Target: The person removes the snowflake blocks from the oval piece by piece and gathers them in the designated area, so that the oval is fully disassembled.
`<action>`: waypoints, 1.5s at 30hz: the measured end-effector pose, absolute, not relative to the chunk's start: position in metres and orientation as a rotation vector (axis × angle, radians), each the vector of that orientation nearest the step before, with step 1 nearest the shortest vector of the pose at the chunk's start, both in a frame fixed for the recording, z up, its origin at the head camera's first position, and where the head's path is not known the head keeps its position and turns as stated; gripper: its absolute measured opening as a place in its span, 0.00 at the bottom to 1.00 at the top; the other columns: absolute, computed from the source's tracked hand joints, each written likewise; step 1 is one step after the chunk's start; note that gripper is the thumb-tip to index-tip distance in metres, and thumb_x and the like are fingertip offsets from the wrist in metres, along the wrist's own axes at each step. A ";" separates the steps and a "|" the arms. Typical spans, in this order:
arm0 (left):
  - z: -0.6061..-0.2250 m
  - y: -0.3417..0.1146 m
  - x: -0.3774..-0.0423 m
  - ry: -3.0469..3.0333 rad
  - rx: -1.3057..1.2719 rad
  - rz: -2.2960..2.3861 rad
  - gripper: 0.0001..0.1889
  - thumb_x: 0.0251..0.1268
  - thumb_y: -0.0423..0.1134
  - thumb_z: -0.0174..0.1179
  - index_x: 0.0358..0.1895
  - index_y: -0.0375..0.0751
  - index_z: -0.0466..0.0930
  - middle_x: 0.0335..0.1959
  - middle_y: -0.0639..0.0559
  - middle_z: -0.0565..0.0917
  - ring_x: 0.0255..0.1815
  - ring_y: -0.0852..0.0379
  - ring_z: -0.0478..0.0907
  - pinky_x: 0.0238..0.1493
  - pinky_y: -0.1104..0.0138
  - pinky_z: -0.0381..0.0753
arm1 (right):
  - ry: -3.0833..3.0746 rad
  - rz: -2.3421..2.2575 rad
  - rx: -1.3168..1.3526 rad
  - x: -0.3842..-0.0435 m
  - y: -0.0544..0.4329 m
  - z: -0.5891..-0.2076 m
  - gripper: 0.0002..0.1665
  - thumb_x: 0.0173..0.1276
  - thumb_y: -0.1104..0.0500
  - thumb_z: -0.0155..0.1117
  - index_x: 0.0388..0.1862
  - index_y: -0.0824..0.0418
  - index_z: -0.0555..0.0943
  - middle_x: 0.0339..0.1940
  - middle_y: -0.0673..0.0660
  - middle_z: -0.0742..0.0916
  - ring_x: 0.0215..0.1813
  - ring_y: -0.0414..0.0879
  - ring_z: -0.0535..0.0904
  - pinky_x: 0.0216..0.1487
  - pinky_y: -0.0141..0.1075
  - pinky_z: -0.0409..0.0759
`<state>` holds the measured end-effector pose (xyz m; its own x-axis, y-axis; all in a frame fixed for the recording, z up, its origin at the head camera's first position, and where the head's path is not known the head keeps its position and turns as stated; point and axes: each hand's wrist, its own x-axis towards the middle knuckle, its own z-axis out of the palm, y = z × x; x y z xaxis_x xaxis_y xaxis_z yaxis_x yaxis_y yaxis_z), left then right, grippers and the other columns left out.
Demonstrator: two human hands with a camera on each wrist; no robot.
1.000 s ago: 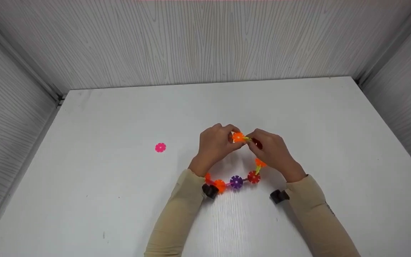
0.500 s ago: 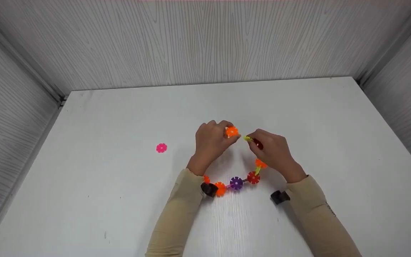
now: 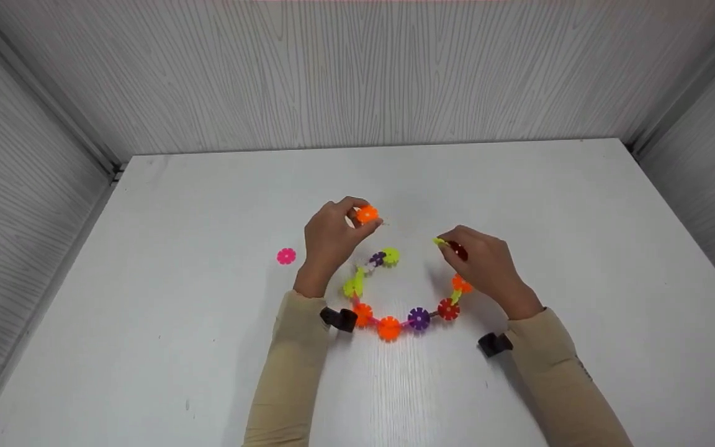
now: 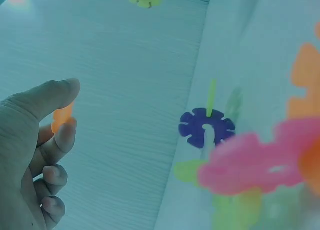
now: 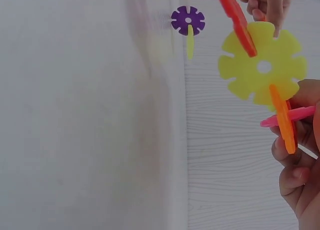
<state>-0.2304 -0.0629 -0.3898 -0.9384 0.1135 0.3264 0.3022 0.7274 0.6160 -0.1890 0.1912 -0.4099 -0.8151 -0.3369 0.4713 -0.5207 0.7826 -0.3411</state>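
In the head view my left hand (image 3: 332, 239) pinches a loose orange flower-shaped interlocking disc (image 3: 367, 215) between thumb and fingers, raised over the table. The left wrist view shows that orange disc (image 4: 62, 119) edge-on between the fingertips. To the right, my right hand (image 3: 486, 264) pinches the end of a chain of linked discs, with a yellow-green disc (image 3: 440, 241) poking past its fingertips and a dark red disc (image 3: 457, 250) under the fingers. From there the chain curves round through an orange disc (image 3: 388, 329) and a purple disc (image 3: 419, 318) to a yellow-green end disc (image 3: 390, 256).
A single pink disc (image 3: 286, 256) lies on the white table (image 3: 146, 261), left of my left hand. Black wrist mounts (image 3: 495, 344) are strapped at both sleeves. A wood-grain panel (image 3: 357, 74) rises behind the table, with side walls left and right.
My left hand has drawn the orange disc away from the yellow-green disc, moving left and slightly farther back. The chain's left part now shows. My right hand has stayed nearly in place.
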 end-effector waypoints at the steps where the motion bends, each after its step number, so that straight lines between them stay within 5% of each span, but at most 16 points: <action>1: -0.389 -0.066 -0.231 -2.666 -0.305 -1.035 0.20 0.57 0.52 0.68 0.47 0.44 0.84 0.30 0.48 0.83 0.29 0.53 0.75 0.29 0.65 0.75 | -2.584 0.654 0.653 -0.189 0.192 -0.410 0.07 0.64 0.62 0.67 0.40 0.62 0.84 0.34 0.57 0.87 0.27 0.47 0.77 0.30 0.37 0.81; 10: -0.389 -0.087 -0.239 -2.670 -0.166 -1.092 0.21 0.57 0.53 0.68 0.49 0.45 0.83 0.35 0.49 0.83 0.35 0.53 0.75 0.34 0.65 0.75 | -2.588 0.652 0.663 -0.190 0.193 -0.408 0.09 0.64 0.61 0.67 0.42 0.62 0.84 0.36 0.57 0.87 0.26 0.46 0.76 0.30 0.36 0.80; 23: -0.416 -0.115 -0.250 -2.666 0.009 -1.061 0.23 0.53 0.54 0.70 0.52 0.50 0.84 0.29 0.48 0.74 0.34 0.50 0.65 0.41 0.61 0.58 | -2.619 0.606 0.650 -0.190 0.192 -0.407 0.11 0.63 0.59 0.68 0.43 0.62 0.83 0.36 0.58 0.87 0.27 0.49 0.78 0.31 0.39 0.81; 45: -0.432 -0.138 -0.253 -2.775 0.195 -1.047 0.25 0.55 0.57 0.68 0.55 0.52 0.82 0.35 0.47 0.76 0.38 0.49 0.67 0.41 0.61 0.58 | -2.625 0.593 0.663 -0.189 0.192 -0.407 0.11 0.63 0.60 0.68 0.44 0.62 0.83 0.36 0.58 0.87 0.27 0.49 0.78 0.31 0.39 0.82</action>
<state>-0.2532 -0.1384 -0.4323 -0.9772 -0.1808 0.1116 -0.0621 0.7451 0.6640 -0.1891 0.1924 -0.4072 -0.8216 -0.3607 0.4415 -0.5154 0.8009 -0.3048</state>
